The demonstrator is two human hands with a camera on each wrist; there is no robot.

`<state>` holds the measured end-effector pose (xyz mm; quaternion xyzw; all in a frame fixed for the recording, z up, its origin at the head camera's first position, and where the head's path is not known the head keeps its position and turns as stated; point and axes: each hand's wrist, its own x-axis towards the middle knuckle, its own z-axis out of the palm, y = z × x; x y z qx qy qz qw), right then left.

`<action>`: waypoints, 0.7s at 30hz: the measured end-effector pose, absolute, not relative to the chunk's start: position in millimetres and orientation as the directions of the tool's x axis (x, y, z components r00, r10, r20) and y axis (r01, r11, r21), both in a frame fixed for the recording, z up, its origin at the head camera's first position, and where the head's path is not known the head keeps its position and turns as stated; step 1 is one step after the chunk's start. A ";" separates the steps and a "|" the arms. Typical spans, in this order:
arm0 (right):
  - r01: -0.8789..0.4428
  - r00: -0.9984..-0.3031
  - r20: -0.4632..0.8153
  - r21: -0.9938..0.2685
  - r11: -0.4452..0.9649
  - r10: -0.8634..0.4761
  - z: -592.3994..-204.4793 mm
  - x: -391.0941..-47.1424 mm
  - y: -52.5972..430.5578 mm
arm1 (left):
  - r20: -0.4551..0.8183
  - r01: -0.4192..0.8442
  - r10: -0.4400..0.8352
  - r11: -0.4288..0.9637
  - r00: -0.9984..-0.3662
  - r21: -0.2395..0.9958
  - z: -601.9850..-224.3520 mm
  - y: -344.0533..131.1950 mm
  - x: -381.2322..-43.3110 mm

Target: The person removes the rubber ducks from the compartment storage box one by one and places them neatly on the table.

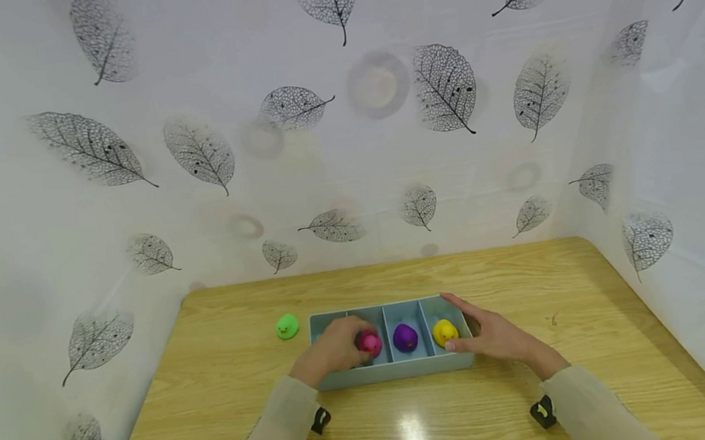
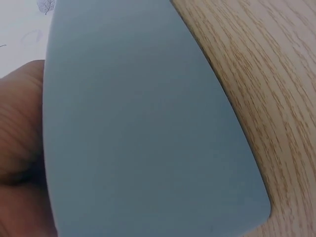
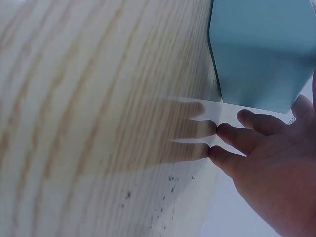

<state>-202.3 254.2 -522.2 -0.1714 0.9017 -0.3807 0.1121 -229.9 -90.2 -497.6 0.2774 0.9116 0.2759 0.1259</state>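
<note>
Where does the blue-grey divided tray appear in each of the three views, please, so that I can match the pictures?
Head: the tray sits in the lower middle.
Left wrist: the tray fills most of the picture, from top edge to bottom edge.
Right wrist: the tray is at upper right, cut off by the top edge.
Shared landmark: the wooden tabletop, visible beside the tray in every view.

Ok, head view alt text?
A person's left hand grips a pink duck in a divided tray, the right hand at its right end. A purple duck and a yellow duck sit in the right compartments; a green duck is on the table, left of the tray.
</note>
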 end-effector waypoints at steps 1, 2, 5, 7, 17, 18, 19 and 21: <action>-0.222 -0.916 -0.073 -0.726 0.650 -0.394 -522.2 -202.2 254.1 | -0.076 0.437 0.575 0.695 -0.815 0.570 -498.2 -90.2 -230.1; -0.221 -0.916 -0.074 -0.728 0.650 -0.394 -522.1 -202.0 254.0 | -0.075 0.439 0.575 0.697 -0.815 0.567 -498.6 -90.1 -230.3; -0.217 -0.916 -0.075 -0.732 0.646 -0.393 -522.0 -201.6 253.9 | -0.069 0.447 0.577 0.697 -0.814 0.561 -499.5 -90.2 -230.5; -0.217 -0.916 -0.076 -0.733 0.644 -0.394 -522.0 -201.5 254.0 | -0.059 0.457 0.583 0.690 -0.810 0.561 -499.4 -90.5 -230.2; -0.217 -0.916 -0.077 -0.730 0.648 -0.393 -522.1 -201.6 253.7 | -0.038 0.482 0.617 0.650 -0.786 0.587 -491.7 -96.0 -226.7; -0.216 -0.916 -0.078 -0.732 0.647 -0.394 -521.5 -201.6 253.6 | -0.041 0.480 0.617 0.650 -0.786 0.590 -491.1 -96.7 -226.5; -0.215 -0.916 -0.079 -0.733 0.645 -0.394 -521.0 -201.6 253.6 | -0.044 0.478 0.618 0.650 -0.785 0.591 -490.6 -97.4 -226.2; -0.212 -0.915 -0.082 -0.736 0.643 -0.396 -520.3 -201.6 253.7 | -0.045 0.475 0.617 0.648 -0.785 0.595 -489.6 -98.7 -225.8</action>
